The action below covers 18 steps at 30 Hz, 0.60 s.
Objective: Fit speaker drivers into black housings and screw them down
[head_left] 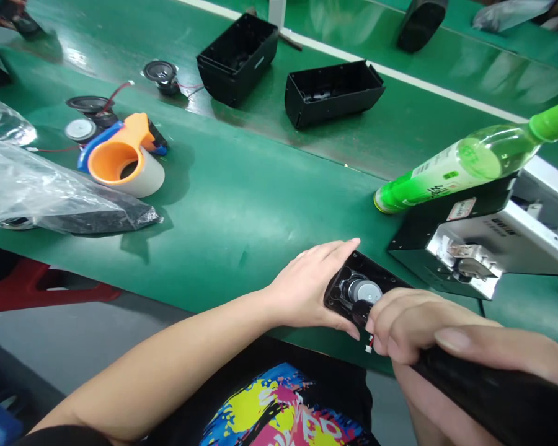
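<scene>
A black speaker housing (333, 291) lies at the front edge of the green bench, with a round silver-backed speaker (367, 291) inside. My left hand (307, 282) wraps round the housing's left end, thumb at the near side and fingers at the far side. In my right hand (428, 325) is a thick black tool (502, 396), its front end over the housing beside the speaker. The tool's tip is hard to make out. A small white connector (369, 349) on a short wire hangs below my right fingers.
A black and silver machine (451, 235) and a green bottle (465, 164) stand at right. Two open black housings (237, 59) (335, 93) are farther back. Left are an orange tape dispenser (116, 161), loose speakers (162, 74), a plastic bag (51, 186) and a red stool (41, 288).
</scene>
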{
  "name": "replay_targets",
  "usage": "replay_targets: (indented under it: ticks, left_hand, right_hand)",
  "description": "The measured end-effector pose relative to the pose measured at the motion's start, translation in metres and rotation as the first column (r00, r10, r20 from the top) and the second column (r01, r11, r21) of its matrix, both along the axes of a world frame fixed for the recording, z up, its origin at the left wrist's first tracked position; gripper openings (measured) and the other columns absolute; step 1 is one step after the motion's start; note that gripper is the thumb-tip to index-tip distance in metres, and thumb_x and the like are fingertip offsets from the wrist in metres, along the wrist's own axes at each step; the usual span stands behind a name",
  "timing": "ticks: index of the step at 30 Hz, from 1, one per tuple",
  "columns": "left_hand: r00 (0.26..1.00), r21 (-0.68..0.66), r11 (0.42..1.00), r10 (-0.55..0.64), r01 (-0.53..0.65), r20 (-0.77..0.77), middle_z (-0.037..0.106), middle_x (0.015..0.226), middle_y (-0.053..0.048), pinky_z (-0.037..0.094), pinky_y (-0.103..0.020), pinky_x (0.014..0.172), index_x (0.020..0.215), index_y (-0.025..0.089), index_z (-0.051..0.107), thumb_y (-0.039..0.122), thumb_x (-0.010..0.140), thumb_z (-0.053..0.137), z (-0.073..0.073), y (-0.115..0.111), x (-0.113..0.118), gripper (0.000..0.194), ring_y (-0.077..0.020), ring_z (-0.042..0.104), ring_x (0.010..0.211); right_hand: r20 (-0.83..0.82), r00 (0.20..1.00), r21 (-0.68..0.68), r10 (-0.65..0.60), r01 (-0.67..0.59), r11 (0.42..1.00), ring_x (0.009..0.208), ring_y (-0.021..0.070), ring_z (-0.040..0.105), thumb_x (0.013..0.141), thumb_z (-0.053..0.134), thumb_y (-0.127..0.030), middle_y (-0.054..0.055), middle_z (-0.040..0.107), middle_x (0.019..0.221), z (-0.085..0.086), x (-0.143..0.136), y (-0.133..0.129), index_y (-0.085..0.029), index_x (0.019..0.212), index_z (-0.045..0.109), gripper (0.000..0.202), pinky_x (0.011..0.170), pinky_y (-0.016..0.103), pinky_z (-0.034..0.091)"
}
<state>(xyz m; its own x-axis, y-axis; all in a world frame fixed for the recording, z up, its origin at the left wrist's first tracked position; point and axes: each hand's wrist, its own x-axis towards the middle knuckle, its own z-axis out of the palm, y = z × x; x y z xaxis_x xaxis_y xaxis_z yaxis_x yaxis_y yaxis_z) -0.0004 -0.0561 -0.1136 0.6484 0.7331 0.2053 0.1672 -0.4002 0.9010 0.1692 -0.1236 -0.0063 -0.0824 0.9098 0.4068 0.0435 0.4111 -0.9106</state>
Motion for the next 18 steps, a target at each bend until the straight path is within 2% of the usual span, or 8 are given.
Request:
replay_targets:
  ticks: [3, 7, 9, 11, 15, 16, 18]
  left_hand:
    - [1.000, -0.006, 1.000, -0.007, 0.007, -0.005, 0.041, 0.178, -0.021, 0.038, -0.066, 0.133, 0.178, 0.029, 0.018, 0.063, 0.068, 0.101, 0.001, 0.000, 0.000, 0.141, -0.0445, 0.041, 0.164]
    - [1.000, -0.018, 1.000, -0.003, 0.003, -0.015, 0.041, 0.178, -0.020, 0.038, -0.065, 0.133, 0.178, 0.029, 0.020, 0.063, 0.068, 0.101, 0.002, 0.000, 0.000, 0.141, -0.0438, 0.040, 0.165]
    - [1.000, -0.024, 1.000, 0.002, -0.003, -0.016, 0.042, 0.178, -0.020, 0.038, -0.064, 0.133, 0.178, 0.029, 0.021, 0.064, 0.066, 0.101, 0.001, 0.001, 0.000, 0.142, -0.0436, 0.041, 0.164]
    - [1.000, -0.022, 1.000, 0.006, -0.006, -0.016, 0.042, 0.177, -0.020, 0.039, -0.064, 0.133, 0.177, 0.029, 0.021, 0.063, 0.066, 0.102, 0.002, 0.001, 0.000, 0.142, -0.0433, 0.042, 0.164]
    - [1.000, 0.003, 1.000, 0.007, -0.007, -0.013, 0.043, 0.177, -0.021, 0.040, -0.063, 0.133, 0.177, 0.025, 0.022, 0.062, 0.068, 0.101, 0.003, 0.001, -0.001, 0.140, -0.0423, 0.043, 0.164]
    - [1.000, 0.004, 1.000, 0.007, -0.007, -0.016, 0.042, 0.177, -0.021, 0.040, -0.063, 0.133, 0.177, 0.025, 0.022, 0.062, 0.067, 0.101, 0.003, 0.000, -0.001, 0.140, -0.0422, 0.043, 0.164]
    - [1.000, -0.006, 1.000, 0.010, -0.010, -0.024, 0.042, 0.177, -0.021, 0.040, -0.064, 0.133, 0.177, 0.025, 0.022, 0.062, 0.066, 0.102, 0.003, 0.000, -0.002, 0.142, -0.0425, 0.042, 0.164]
  right_hand:
    - [0.004, 0.998, 0.032, 0.067, -0.068, 0.997, 0.064, 0.0198, 0.071, 0.109, 0.059, -0.028, 0.002, 0.069, 0.070, 0.000, 0.000, 0.003, -0.030, 0.113, 0.078, 0.019, 0.059, 0.037, 0.065]
    - [-0.063, 0.997, 0.075, -0.041, 0.046, 0.996, 0.066, 0.0208, 0.070, 0.108, 0.061, -0.031, 0.004, 0.070, 0.072, -0.006, -0.004, -0.003, -0.027, 0.116, 0.080, 0.020, 0.060, 0.039, 0.062]
    - [-0.103, 0.994, 0.057, -0.044, 0.050, 0.997, 0.069, 0.0240, 0.070, 0.104, 0.070, -0.044, 0.005, 0.071, 0.077, -0.010, -0.005, -0.009, -0.024, 0.119, 0.080, 0.026, 0.062, 0.044, 0.061]
    - [-0.150, 0.987, 0.061, -0.055, 0.064, 0.996, 0.072, 0.0264, 0.069, 0.096, 0.078, -0.057, 0.006, 0.072, 0.081, -0.014, -0.005, -0.015, -0.021, 0.121, 0.080, 0.043, 0.066, 0.048, 0.061]
    - [-0.194, 0.974, 0.065, -0.116, 0.131, 0.989, 0.074, 0.0266, 0.069, 0.092, 0.080, -0.067, 0.005, 0.073, 0.083, -0.021, -0.007, -0.023, -0.021, 0.121, 0.079, 0.054, 0.071, 0.048, 0.060]
    - [-0.198, 0.970, 0.071, -0.141, 0.158, 0.985, 0.074, 0.0260, 0.069, 0.093, 0.078, -0.065, 0.004, 0.073, 0.084, -0.023, -0.009, -0.023, -0.021, 0.120, 0.079, 0.052, 0.072, 0.048, 0.060]
    - [-0.185, 0.964, 0.084, -0.192, 0.210, 0.974, 0.074, 0.0239, 0.070, 0.102, 0.072, -0.050, 0.002, 0.073, 0.083, -0.024, -0.015, -0.018, -0.022, 0.115, 0.078, 0.032, 0.073, 0.045, 0.061]
